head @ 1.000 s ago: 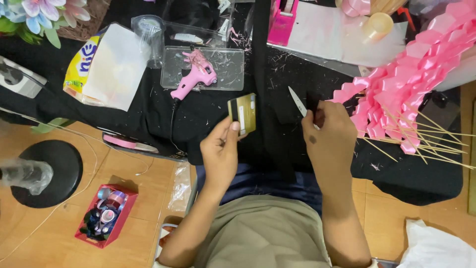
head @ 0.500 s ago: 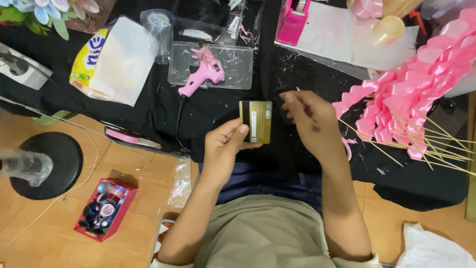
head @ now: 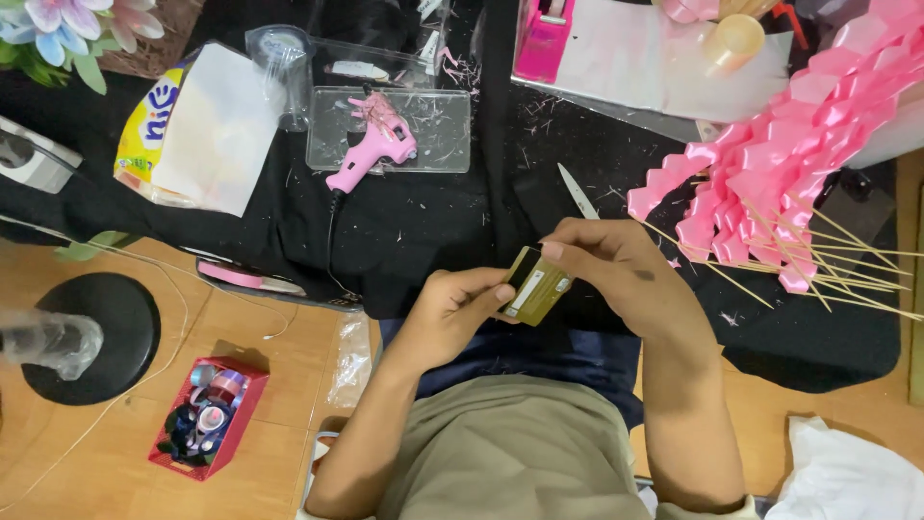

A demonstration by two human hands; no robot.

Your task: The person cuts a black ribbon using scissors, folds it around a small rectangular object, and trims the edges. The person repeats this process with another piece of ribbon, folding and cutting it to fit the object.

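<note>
Your left hand (head: 462, 310) pinches the gold card (head: 535, 286) at its lower edge, and your right hand (head: 616, 274) closes on its top, scissors (head: 577, 191) poking out beyond. The card hangs just below the pink glue gun (head: 371, 154). You appear mid-trim; I judge the coming cut needs a steady grip.

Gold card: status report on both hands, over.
Left hand and right hand both pinch the gold card. Scissor blade juts past the right hand. Pink glue gun sits clear, on its tray.
</note>
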